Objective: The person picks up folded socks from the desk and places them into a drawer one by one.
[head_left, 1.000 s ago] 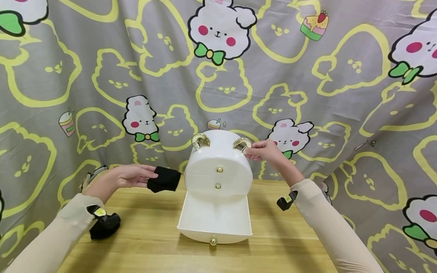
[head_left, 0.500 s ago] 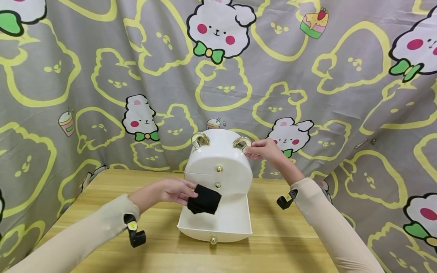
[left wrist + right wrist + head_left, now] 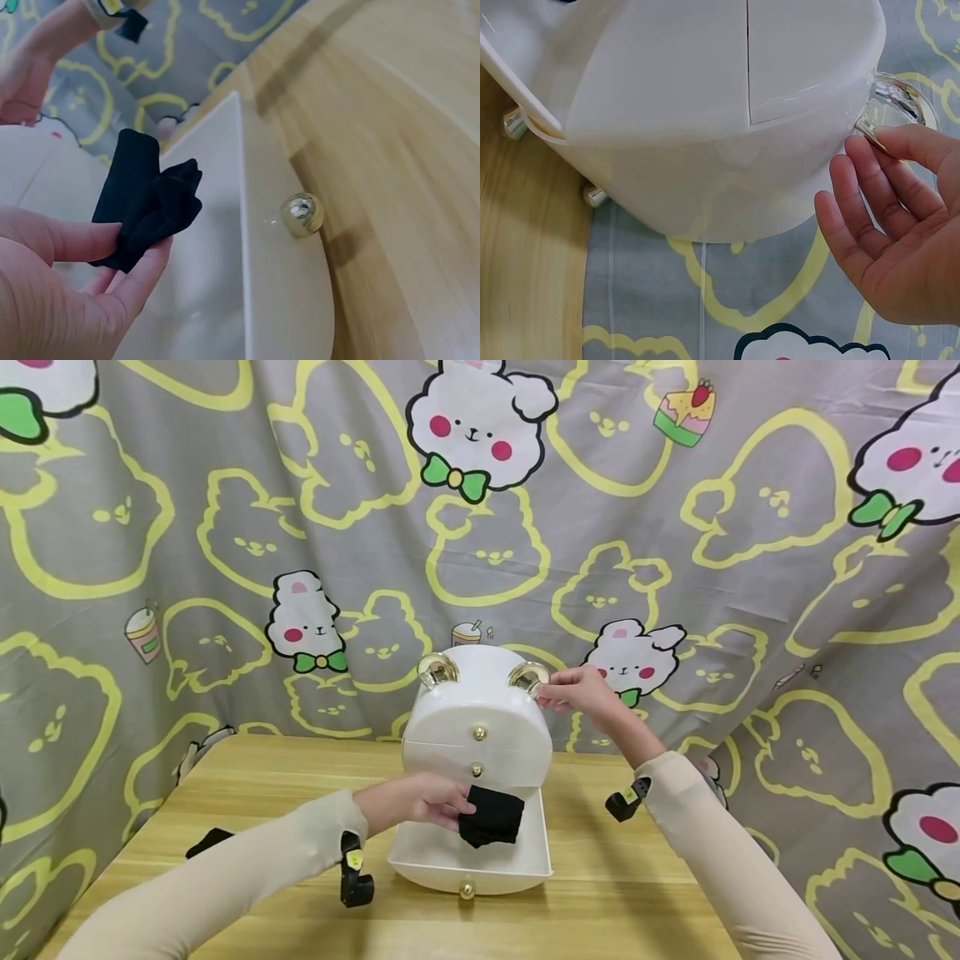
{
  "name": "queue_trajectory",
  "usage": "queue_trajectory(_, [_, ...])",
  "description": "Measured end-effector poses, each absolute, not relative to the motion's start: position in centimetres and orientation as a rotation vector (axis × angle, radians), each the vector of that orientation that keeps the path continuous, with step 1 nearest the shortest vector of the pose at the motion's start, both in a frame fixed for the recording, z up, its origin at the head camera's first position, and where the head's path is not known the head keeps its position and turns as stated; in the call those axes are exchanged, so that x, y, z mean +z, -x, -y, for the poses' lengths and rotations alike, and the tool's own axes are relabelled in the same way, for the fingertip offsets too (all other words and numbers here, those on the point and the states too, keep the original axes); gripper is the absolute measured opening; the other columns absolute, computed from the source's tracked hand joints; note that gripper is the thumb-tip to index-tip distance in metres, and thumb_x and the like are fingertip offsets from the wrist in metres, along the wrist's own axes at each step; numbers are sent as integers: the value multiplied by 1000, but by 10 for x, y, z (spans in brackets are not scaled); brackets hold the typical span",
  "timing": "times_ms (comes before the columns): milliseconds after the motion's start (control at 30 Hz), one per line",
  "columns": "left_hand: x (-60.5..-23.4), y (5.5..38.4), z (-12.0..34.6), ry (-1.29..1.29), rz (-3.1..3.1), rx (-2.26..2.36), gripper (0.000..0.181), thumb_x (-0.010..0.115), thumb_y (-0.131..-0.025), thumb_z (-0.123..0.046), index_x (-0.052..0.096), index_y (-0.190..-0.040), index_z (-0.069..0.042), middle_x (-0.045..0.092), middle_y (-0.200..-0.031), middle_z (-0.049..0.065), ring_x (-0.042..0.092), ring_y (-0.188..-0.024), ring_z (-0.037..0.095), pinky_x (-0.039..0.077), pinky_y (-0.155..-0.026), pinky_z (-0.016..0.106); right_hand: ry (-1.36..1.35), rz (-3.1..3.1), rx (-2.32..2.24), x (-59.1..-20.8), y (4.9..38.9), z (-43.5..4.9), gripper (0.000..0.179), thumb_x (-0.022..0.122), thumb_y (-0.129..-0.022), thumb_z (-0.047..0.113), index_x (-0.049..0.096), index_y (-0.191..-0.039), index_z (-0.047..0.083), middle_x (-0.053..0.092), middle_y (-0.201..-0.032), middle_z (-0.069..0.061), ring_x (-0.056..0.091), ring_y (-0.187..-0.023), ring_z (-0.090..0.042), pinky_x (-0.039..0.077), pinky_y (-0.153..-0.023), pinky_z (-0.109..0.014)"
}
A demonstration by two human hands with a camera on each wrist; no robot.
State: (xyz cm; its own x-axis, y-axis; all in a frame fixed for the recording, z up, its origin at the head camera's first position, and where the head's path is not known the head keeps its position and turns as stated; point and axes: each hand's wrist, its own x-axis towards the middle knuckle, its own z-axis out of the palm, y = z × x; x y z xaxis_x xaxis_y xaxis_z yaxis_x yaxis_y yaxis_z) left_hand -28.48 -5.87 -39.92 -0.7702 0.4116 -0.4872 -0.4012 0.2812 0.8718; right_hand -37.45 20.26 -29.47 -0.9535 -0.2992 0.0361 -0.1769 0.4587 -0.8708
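My left hand (image 3: 431, 802) pinches a small folded black cloth (image 3: 491, 817) between thumb and fingers. It hangs over the pulled-out bottom drawer (image 3: 537, 839) of a white cabinet (image 3: 480, 714) that has gold ears and round gold knobs. In the left wrist view the cloth (image 3: 135, 199) looks rolled, with one bunched end over the drawer's inside. My right hand (image 3: 577, 692) pinches the cabinet's right gold ear (image 3: 529, 677) at its outer edge. From the right wrist view, thumb and index finger meet on this ear (image 3: 900, 101), the other fingers loosely bent.
The cabinet stands on a wooden table (image 3: 615, 860) before a grey patterned curtain (image 3: 495, 560). Another black piece (image 3: 210, 842) lies on the table at left, partly behind my left sleeve. Two upper drawers, with knobs (image 3: 479, 733), are closed.
My left hand has carried the black cloth rightward from beside the cabinet to over the open drawer. The black piece at left has come into view. My right hand stays on the ear.
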Motion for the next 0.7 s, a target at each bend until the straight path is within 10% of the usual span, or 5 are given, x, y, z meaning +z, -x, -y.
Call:
queue_trajectory(267, [-414,292,38,104,-1882,1578,42,58,-95,11,43,-134,13,58,-133,28,64,-119,32,54,-104,46,430,-2565,-1531,-296,376,-202,30,75,-94,27,74,-103,-1,75,-84,2,69,-87,-17,60,-93,-46])
queue_trajectory(467, [-437,306,34,76,-1846,1517,12,55,-96,10,52,-106,5,64,-131,29,65,-118,29,56,-101,41,421,-2556,-1539,-296,376,-201,27,74,-95,25,74,-103,-1,75,-84,2,70,-87,-16,59,-95,-48])
queue_trajectory(700, [-560,384,34,95,-1799,1462,36,70,-92,-3,53,-120,12,67,-117,27,69,-105,35,63,-86,43,410,-2556,-1536,-295,375,-202,25,74,-95,24,75,-101,0,75,-84,2,69,-86,-15,62,-88,-40])
